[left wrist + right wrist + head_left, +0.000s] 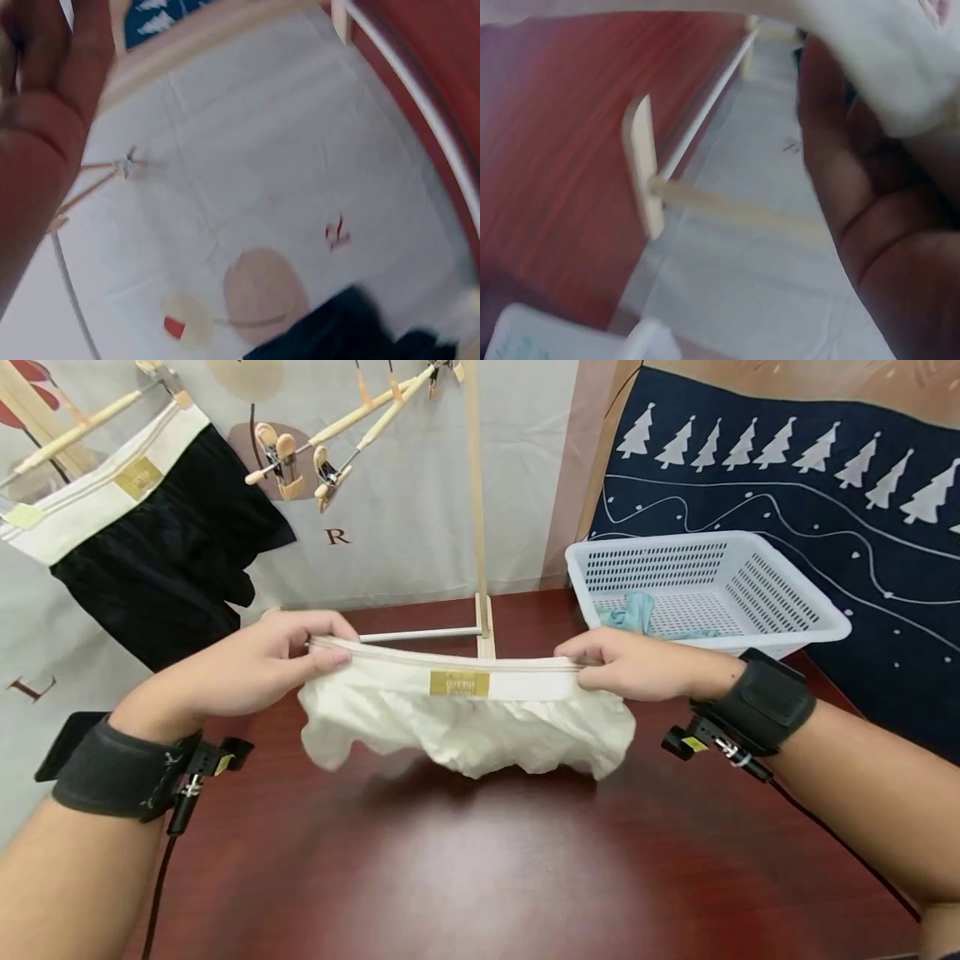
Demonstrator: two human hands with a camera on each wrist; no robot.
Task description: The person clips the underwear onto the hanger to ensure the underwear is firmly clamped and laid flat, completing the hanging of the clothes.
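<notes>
A pair of white cotton shorts (465, 727) with a gold label on the waistband hangs stretched between both hands, its lower part bunched on the dark red table (480, 860). My left hand (300, 652) pinches the left end of the waistband. My right hand (607, 662) pinches the right end. In the right wrist view the white cloth (885, 60) lies over my palm (877, 225). The left wrist view shows only my palm (37, 127) and the wall behind; the cloth is hidden there.
A wooden rack (480, 527) stands behind the shorts, its base (641, 176) on the table. Clip hangers (300, 452) hang above; black shorts with a white band (150, 527) hang at left. A white plastic basket (705, 585) with teal cloth (633, 610) sits at right.
</notes>
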